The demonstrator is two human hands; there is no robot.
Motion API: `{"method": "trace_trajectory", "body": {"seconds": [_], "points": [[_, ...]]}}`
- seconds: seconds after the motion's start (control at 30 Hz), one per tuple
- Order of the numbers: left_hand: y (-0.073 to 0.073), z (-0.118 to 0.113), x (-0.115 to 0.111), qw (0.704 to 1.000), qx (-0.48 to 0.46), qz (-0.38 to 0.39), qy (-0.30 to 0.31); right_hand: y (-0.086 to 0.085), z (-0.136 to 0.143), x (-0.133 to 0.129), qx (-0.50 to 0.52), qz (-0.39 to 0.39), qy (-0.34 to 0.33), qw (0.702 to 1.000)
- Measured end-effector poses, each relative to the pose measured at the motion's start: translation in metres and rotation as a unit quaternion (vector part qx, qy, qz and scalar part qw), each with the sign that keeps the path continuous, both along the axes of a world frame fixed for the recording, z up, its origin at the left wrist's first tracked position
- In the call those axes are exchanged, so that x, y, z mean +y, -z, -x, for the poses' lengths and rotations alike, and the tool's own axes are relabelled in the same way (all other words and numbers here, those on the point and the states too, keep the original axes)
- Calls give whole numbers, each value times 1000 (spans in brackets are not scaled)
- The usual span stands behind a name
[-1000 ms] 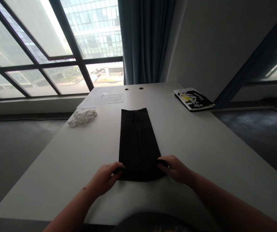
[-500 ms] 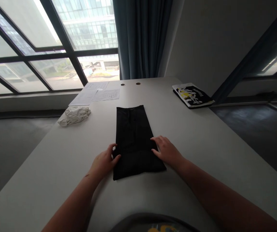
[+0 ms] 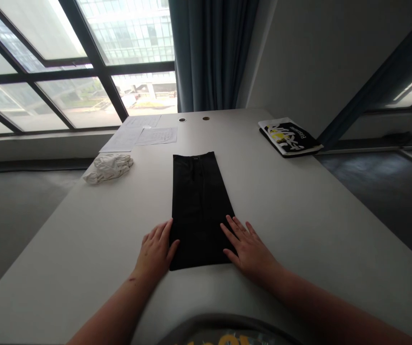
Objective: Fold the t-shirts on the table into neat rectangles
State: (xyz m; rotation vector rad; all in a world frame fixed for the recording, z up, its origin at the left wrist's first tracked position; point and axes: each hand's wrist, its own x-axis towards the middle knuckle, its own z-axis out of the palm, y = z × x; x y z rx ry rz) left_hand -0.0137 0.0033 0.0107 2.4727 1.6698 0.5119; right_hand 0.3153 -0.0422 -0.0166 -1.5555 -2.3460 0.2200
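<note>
Black pants (image 3: 200, 211), folded into a long, narrow shape, lie flat in front of me. Their waistband, with a small tag, faces the far side of the table. My left hand (image 3: 155, 248) rests along the near left edge, its thumb on the cloth and its fingers stretched forward. On the opposite edge, my right hand (image 3: 251, 248) lies palm down with spread fingers, covering the near right corner. Neither hand grasps the cloth.
The pants lie on a white table (image 3: 148, 191). A crumpled white cloth (image 3: 108, 167) is at the left, with printed papers (image 3: 155, 136) behind it. A black, white and yellow package (image 3: 288, 137) lies at the far right. Beyond hangs a blue curtain (image 3: 209, 57).
My right hand has slid nearer to me and flattened, fingers now spread over the cloth. My left hand's fingers have straightened along the edge. The near hem looks smoother.
</note>
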Motion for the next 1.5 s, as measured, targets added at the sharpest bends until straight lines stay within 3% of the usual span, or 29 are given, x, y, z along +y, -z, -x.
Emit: {"method": "trace_trajectory", "body": {"seconds": [0.13, 0.3, 0.4, 0.5, 0.6, 0.73, 0.87, 1.1, 1.33, 1.5], "points": [[1, 0, -9, 999, -25, -13, -46, 7, 0, -4, -7, -15, 20, 1000], [0, 0, -7, 995, -95, 8, -34, 4, 1, -8, 3, -7, 22, 1000], [-5, -5, 6, 991, -105, 50, -61, -7, -2, -2, 20, -6, 31, 999], [-8, -8, 18, 987, -116, 85, -76, -29, 0, 18, 42, -25, 38, 998], [-6, -6, 22, 982, -148, 88, -75, -54, 18, 50, 73, -28, -21, 997], [-1, -2, 23, 982, -174, 65, -46, -70, 56, 90, 63, 49, -138, 987], [-1, 1, 24, 980, -193, 49, -31, -67, 76, 105, 32, 84, -164, 982], [-3, -2, 27, 973, -214, 69, -45, -61, 67, 105, 60, 86, -155, 982], [2, -3, 29, 982, -168, 61, -63, -50, 63, 107, 75, 52, -133, 987], [-2, -6, 28, 988, -133, 47, -67, -54, 65, 98, 28, 1, -138, 990]]}}
